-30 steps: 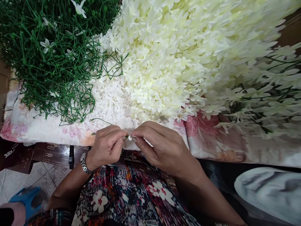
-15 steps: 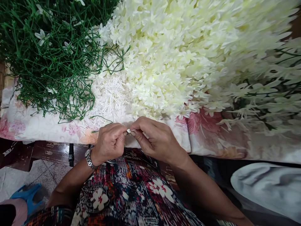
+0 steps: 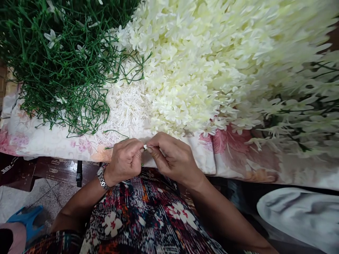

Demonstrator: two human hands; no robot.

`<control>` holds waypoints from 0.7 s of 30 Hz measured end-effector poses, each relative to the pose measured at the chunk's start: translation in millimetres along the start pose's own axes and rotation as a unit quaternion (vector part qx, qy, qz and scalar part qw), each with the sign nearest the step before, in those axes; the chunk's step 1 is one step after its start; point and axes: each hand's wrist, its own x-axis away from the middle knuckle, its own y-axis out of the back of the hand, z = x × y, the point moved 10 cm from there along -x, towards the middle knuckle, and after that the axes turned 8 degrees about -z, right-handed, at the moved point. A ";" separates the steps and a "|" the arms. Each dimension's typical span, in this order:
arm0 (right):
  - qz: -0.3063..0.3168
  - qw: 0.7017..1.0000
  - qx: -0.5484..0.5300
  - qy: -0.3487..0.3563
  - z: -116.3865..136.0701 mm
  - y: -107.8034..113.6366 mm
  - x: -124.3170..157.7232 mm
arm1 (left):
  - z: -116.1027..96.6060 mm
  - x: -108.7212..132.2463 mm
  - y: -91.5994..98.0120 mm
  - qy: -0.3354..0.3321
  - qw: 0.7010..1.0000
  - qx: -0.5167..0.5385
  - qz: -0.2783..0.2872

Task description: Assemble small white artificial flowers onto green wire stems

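Observation:
Close to the table's front edge, my left hand [image 3: 126, 158] and my right hand [image 3: 172, 157] meet, their fingertips almost touching. The left is closed around a green plastic stem [image 3: 108, 148], part of which sticks out on its left side; most of it is hidden in the fist. Between thumb and forefinger, my right hand pinches a small white flower piece [image 3: 145, 147] with a thin pale thread. Whether this piece sits on the stem tip I cannot tell. Just beyond the hands lies a pile of thin white flower pieces [image 3: 129, 109].
A heap of green plastic stems [image 3: 60, 67] spreads at the left, with a few white flowers on it. Cream-white artificial blossoms [image 3: 201, 70] cover the middle and right. Beneath is a floral tablecloth [image 3: 53, 141]. A blue stool [image 3: 28, 220] stands on the floor, lower left.
The view has shifted slightly. Both hands keep nearly the same pinch at the white piece, and a small green tip now shows below the left fingers.

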 end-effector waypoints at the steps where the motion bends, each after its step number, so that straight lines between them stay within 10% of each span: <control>1: -0.004 1.000 0.001 0.002 0.8 1.0 0.2 | 1.1 -0.2 1.1 0.010 1.000 0.013 0.000; 13: -0.050 0.998 -0.024 0.028 11.6 30.9 -2.9 | 1.5 -1.3 10.2 0.024 0.997 0.075 -0.001; 21: 0.011 0.995 0.036 0.088 15.7 13.5 1.1 | -8.1 -1.3 6.6 -0.026 1.000 0.015 0.008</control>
